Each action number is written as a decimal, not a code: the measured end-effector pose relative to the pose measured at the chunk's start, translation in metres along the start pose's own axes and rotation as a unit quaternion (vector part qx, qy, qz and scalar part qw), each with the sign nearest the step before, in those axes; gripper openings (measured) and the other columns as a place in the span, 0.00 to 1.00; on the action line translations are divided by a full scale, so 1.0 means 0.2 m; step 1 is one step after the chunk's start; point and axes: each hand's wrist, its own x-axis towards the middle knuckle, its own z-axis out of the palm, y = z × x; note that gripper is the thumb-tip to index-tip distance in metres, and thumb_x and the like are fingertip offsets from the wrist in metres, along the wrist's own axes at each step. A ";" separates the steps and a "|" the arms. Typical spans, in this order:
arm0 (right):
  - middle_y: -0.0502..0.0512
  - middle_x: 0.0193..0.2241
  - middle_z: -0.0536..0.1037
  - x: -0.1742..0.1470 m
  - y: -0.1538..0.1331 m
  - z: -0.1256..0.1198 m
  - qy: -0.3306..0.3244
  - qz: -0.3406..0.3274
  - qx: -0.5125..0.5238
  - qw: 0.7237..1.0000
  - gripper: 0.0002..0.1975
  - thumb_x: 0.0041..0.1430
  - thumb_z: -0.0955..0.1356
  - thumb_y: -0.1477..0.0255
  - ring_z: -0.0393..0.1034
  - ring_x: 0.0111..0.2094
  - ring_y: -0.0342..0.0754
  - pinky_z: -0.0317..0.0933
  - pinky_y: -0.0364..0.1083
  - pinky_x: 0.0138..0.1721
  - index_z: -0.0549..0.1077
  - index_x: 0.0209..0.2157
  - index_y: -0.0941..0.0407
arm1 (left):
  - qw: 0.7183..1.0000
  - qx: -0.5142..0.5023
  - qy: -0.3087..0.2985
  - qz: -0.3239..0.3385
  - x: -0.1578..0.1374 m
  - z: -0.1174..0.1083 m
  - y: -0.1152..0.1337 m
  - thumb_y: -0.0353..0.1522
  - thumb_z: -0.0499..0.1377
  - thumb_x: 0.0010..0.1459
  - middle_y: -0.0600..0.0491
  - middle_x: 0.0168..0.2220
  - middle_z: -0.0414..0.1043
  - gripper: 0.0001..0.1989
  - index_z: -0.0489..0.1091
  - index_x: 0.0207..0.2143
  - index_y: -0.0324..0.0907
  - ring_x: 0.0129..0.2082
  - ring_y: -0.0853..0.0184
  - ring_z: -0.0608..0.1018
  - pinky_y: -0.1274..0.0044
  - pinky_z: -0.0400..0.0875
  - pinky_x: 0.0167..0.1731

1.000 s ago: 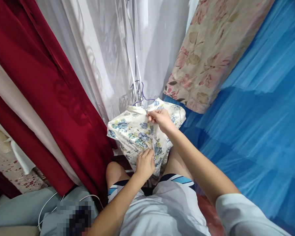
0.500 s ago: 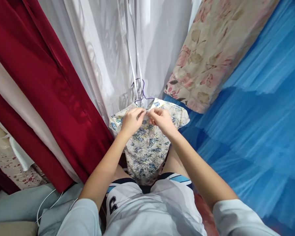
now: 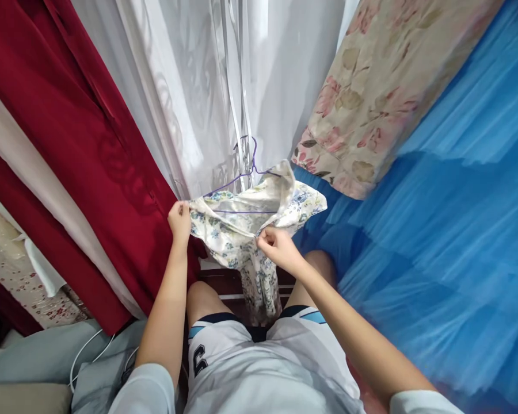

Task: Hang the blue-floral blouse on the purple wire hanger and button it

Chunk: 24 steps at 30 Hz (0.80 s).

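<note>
A short-sleeved shirt (image 3: 224,244) with a blue and yellow flower print on white hangs in front of my knees on a purple hanger (image 3: 254,158). Its neck gapes wide, and the hanger's lower bar crosses the opening. At the shirt's left shoulder edge, my left hand (image 3: 180,221) is closed on the cloth. My right hand (image 3: 276,244) pinches the front edge below the collar, near the middle. The lower part of the shirt hangs bunched and narrow between my legs.
White ribbons (image 3: 237,86) hang down to the hanger, before white curtains (image 3: 280,69). Red drapes (image 3: 107,190) hang at left. A pink-flowered cloth (image 3: 354,126) and blue tulle (image 3: 435,241) fill the right. Grey cushions (image 3: 34,353) with a white cord (image 3: 80,353) lie lower left.
My left hand has moved left from the collar to the shirt's shoulder edge. My right hand has come slightly lower. The neck is pulled open and the lower cloth has bunched up.
</note>
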 end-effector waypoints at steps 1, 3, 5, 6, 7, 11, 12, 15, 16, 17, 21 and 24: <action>0.48 0.17 0.67 -0.02 -0.01 0.01 -0.004 0.011 0.026 1.000 0.09 0.54 0.65 0.70 0.61 0.20 0.43 0.53 0.42 0.23 0.64 0.22 0.55 | 1.000 -0.008 -0.010 -0.023 -0.04 0.00 -0.08 0.34 0.56 0.59 0.51 0.33 0.74 0.08 0.71 0.33 0.39 0.38 0.65 0.75 0.77 0.67 0.42; 0.47 0.15 0.66 -0.04 -0.01 0.02 0.001 0.044 0.089 0.995 0.09 0.54 0.65 0.70 0.60 0.18 0.43 0.53 0.42 0.22 0.64 0.22 0.54 | 0.997 -0.027 -0.042 -0.053 -0.16 0.02 -0.18 0.35 0.56 0.58 0.50 0.29 0.74 0.09 0.70 0.29 0.39 0.34 0.64 0.76 0.76 0.68 0.39; 0.46 0.14 0.65 -0.07 0.04 0.02 0.044 0.080 0.147 0.985 0.09 0.54 0.65 0.69 0.57 0.16 0.43 0.51 0.42 0.20 0.65 0.22 0.54 | 0.993 -0.049 -0.085 -0.068 -0.31 0.09 -0.22 0.37 0.56 0.58 0.50 0.27 0.74 0.11 0.69 0.27 0.39 0.30 0.64 0.76 0.75 0.69 0.36; 0.46 0.13 0.64 -0.09 0.08 0.01 0.086 0.097 0.167 0.977 0.10 0.54 0.65 0.68 0.57 0.16 0.43 0.51 0.43 0.20 0.65 0.22 0.54 | 0.990 -0.062 -0.108 -0.073 -0.38 0.13 -0.22 0.38 0.57 0.58 0.49 0.27 0.74 0.12 0.70 0.27 0.38 0.30 0.64 0.77 0.75 0.69 0.35; 0.46 0.14 0.64 -0.12 0.13 0.00 0.140 0.112 0.179 0.967 0.10 0.54 0.66 0.67 0.56 0.16 0.42 0.50 0.43 0.20 0.66 0.22 0.54 | 0.986 -0.073 -0.131 -0.075 -0.45 0.17 -0.21 0.39 0.57 0.58 0.49 0.28 0.75 0.13 0.71 0.28 0.38 0.31 0.64 0.77 0.75 0.70 0.35; 0.48 0.17 0.65 -0.24 0.34 -0.04 0.336 0.163 0.170 0.912 0.13 0.57 0.63 0.62 0.55 0.18 0.43 0.50 0.43 0.20 0.66 0.24 0.54 | 0.957 -0.170 -0.225 -0.074 -0.64 0.33 -0.05 0.44 0.58 0.60 0.49 0.34 0.76 0.16 0.73 0.37 0.38 0.36 0.65 0.78 0.76 0.70 0.41; 0.48 0.17 0.66 -0.27 0.39 -0.05 0.357 0.171 0.160 0.904 0.14 0.58 0.62 0.60 0.55 0.18 0.43 0.50 0.43 0.20 0.65 0.24 0.54 | 0.945 -0.206 -0.245 -0.072 -0.67 0.37 0.01 0.44 0.58 0.60 0.49 0.35 0.75 0.16 0.72 0.38 0.39 0.38 0.65 0.77 0.76 0.70 0.42; 0.49 0.15 0.66 -0.33 0.46 -0.08 0.352 0.192 0.133 0.906 0.18 0.57 0.63 0.57 0.57 0.18 0.45 0.51 0.44 0.22 0.65 0.21 0.54 | 0.919 -0.281 -0.272 -0.055 -0.73 0.45 0.20 0.43 0.59 0.61 0.51 0.37 0.75 0.14 0.72 0.37 0.40 0.40 0.67 0.76 0.77 0.69 0.45; 0.50 0.15 0.67 -0.33 0.46 -0.09 0.335 0.198 0.122 0.913 0.19 0.56 0.65 0.56 0.58 0.19 0.46 0.53 0.45 0.23 0.66 0.19 0.54 | 0.915 -0.289 -0.278 -0.045 -0.76 0.47 0.26 0.42 0.60 0.61 0.51 0.37 0.75 0.13 0.72 0.37 0.41 0.40 0.67 0.76 0.77 0.68 0.45; 0.51 0.15 0.68 -0.33 0.45 -0.10 0.314 0.199 0.107 0.922 0.21 0.56 0.66 0.55 0.61 0.20 0.47 0.55 0.46 0.24 0.67 0.18 0.55 | 0.912 -0.292 -0.287 -0.035 -0.78 0.49 0.31 0.41 0.60 0.61 0.51 0.36 0.75 0.13 0.73 0.37 0.41 0.40 0.67 0.76 0.77 0.69 0.45; 0.56 0.28 0.76 -0.30 0.32 -0.12 0.207 0.121 0.089 0.967 0.26 0.63 0.60 0.50 0.70 0.35 0.53 0.62 0.50 0.40 0.74 0.28 0.56 | 0.891 -0.282 -0.355 0.007 -0.86 0.55 0.44 0.39 0.60 0.62 0.48 0.39 0.76 0.11 0.76 0.38 0.40 0.41 0.64 0.77 0.74 0.70 0.46; 0.57 0.37 0.78 -0.27 0.21 -0.09 0.091 0.063 0.185 0.976 0.28 0.64 0.59 0.47 0.69 0.43 0.54 0.62 0.51 0.49 0.75 0.42 0.56 | 0.892 -0.276 -0.357 0.025 -0.88 0.57 0.45 0.38 0.60 0.61 0.47 0.41 0.75 0.11 0.77 0.37 0.40 0.44 0.63 0.76 0.71 0.69 0.50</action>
